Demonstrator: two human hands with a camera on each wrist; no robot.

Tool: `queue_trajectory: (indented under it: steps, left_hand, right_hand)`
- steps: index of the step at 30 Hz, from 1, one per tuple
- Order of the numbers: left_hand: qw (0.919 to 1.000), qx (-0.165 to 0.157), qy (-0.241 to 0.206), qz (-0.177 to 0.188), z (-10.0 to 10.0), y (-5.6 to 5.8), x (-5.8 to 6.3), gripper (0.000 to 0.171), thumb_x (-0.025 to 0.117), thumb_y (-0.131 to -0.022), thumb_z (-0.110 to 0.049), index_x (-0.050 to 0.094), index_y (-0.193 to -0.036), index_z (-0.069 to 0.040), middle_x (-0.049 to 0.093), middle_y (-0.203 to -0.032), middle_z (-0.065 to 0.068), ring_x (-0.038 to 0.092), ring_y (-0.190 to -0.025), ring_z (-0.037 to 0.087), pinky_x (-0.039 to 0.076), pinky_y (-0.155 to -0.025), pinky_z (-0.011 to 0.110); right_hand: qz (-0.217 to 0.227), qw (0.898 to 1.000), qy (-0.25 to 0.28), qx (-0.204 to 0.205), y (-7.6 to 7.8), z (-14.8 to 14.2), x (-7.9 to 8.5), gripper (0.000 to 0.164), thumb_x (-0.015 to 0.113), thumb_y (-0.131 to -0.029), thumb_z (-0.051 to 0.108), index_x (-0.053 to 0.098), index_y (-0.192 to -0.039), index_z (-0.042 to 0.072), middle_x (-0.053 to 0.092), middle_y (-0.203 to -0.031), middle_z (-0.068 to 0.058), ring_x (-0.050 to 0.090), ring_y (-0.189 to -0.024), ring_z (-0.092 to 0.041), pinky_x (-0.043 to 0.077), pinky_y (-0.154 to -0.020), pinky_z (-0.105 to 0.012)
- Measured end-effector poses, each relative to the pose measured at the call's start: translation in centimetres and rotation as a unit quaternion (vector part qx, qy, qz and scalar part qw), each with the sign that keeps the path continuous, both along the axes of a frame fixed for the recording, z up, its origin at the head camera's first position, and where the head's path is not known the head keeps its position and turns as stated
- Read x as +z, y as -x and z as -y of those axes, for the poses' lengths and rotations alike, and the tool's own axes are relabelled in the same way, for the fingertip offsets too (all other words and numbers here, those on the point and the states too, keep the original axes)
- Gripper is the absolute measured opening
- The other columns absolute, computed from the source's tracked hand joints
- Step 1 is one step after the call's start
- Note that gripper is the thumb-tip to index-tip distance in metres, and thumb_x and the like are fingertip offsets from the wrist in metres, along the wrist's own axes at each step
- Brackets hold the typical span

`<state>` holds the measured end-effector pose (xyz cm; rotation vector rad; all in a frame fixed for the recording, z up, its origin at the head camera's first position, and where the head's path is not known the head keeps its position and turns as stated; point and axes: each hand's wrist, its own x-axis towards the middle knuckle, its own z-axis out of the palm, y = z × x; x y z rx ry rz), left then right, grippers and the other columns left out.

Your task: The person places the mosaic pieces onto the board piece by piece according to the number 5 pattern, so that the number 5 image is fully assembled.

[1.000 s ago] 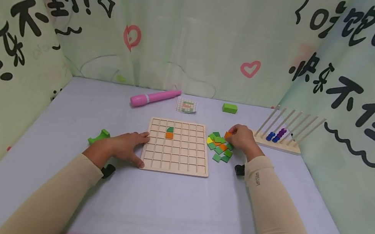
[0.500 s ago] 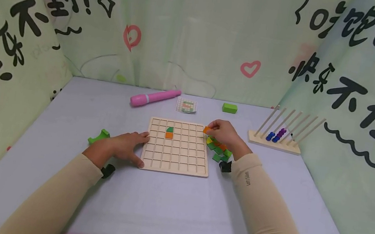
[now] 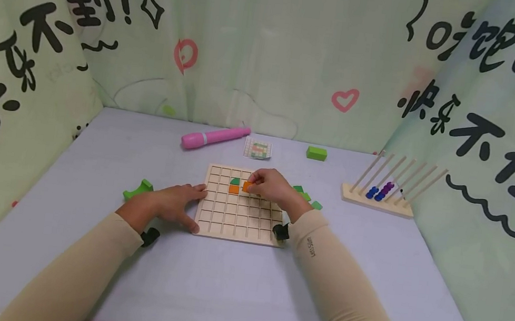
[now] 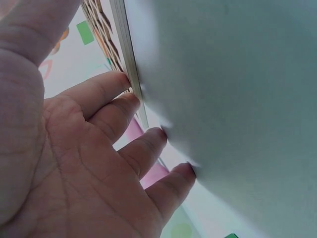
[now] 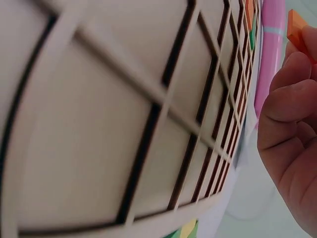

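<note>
Now brings orange tile [image 3: 247, 187] over board [image 3: 222, 220], clamped in right fingers [image 5: 294, 69] (not yet released). Touches its nine-o'clock edge with spread left fingers [image 4: 146, 149].

The board [image 3: 222, 218] is showing pale wood ruled into squares. On it, a green tile [image 3: 235, 181] and an orange tile [image 3: 233, 190] are adding colour; over it, a second tile [image 3: 247, 187] is showing orange. Behind the board, a wand [image 3: 222, 136] is showing pink with a pale band and a block [image 3: 316, 153] is looking bright green. Right of the board, beads [image 3: 379, 196] are showing blue and purple.
</note>
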<state>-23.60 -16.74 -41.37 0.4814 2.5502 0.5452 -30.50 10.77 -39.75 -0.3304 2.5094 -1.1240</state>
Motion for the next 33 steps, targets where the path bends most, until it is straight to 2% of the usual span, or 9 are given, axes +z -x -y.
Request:
queue_trajectory:
  steps: [7,11,21,29,33]
  left_hand:
    - [0.9999,-0.001,0.011,0.002,0.1,0.4,-0.2,0.105,0.087,-0.083,-0.046,0.028,-0.165,-0.016,0.014,-0.176,0.004,0.017,-0.160,0.036,0.024,-0.127,0.056]
    - [0.9999,-0.004,0.010,0.003,0.1,0.4,-0.2,0.106,0.087,-0.083,-0.047,0.028,-0.165,-0.016,0.014,-0.176,0.004,0.016,-0.161,0.036,0.024,-0.127,0.056]
    - [0.9999,-0.004,0.011,0.005,0.0,0.3,0.1,0.105,0.087,-0.083,-0.047,0.029,-0.165,-0.015,0.014,-0.176,0.004,0.016,-0.160,0.038,0.023,-0.127,0.057]
    - [0.9999,-0.004,0.006,0.007,0.0,0.1,0.1,0.104,0.087,-0.083,-0.045,0.029,-0.165,-0.014,0.014,-0.176,0.004,0.014,-0.161,0.037,0.022,-0.128,0.056]
    - [0.9999,-0.006,0.004,0.008,0.0,-0.1,0.1,0.104,0.087,-0.083,-0.044,0.029,-0.165,-0.014,0.014,-0.176,0.004,0.015,-0.161,0.037,0.023,-0.127,0.055]
  right_hand:
    - [-0.007,0.999,-0.027,0.036,-0.3,2.1,0.1,0.009,0.074,-0.095,0.010,0.068,-0.101,0.007,0.066,-0.099,-0.005,0.055,-0.087,-0.018,0.047,-0.071,-0.027]
    - [-0.021,0.997,-0.062,0.050,-0.5,2.7,-0.2,0.007,0.073,-0.096,0.012,0.070,-0.099,0.007,0.067,-0.097,-0.004,0.056,-0.086,-0.019,0.046,-0.073,-0.027]
    - [-0.041,0.993,-0.092,0.062,-0.6,3.1,-1.0,0.005,0.073,-0.095,0.013,0.072,-0.097,0.008,0.067,-0.092,-0.002,0.056,-0.084,-0.017,0.047,-0.073,-0.027]
    - [-0.075,0.982,-0.155,0.075,-0.8,3.9,-1.0,0.005,0.073,-0.096,0.014,0.073,-0.099,0.010,0.069,-0.095,-0.002,0.058,-0.090,-0.019,0.051,-0.086,-0.032]
    - [-0.089,0.975,-0.185,0.079,-0.9,4.2,-1.0,0.005,0.074,-0.095,0.014,0.074,-0.099,0.011,0.071,-0.095,-0.002,0.058,-0.090,-0.020,0.051,-0.088,-0.033]
